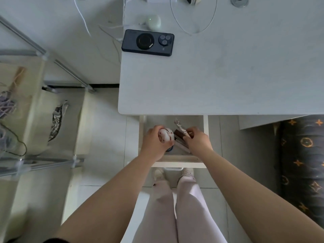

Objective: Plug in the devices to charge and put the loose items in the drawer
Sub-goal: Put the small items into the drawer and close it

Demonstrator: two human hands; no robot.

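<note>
The white drawer (178, 163) under the desk is pulled out. Inside it, my left hand (154, 144) grips a round pale patterned item (165, 135). My right hand (198, 140) pinches a slim stick-like item with a sparkly ornament (179, 126) above a dark brown flat box (179, 135) lying in the drawer. On the desk, a dark phone (148, 42) lies face down with a white cable at its left end. Behind it sits a white earbud case (153, 21) showing a green light.
The white desk (219, 81) spans the upper right, with a thin wire loop (193, 16) at the back. A metal-framed rack with fabric bins (35, 102) stands at the left. A dark patterned cushion (301, 163) lies at the right. My legs stand below the drawer.
</note>
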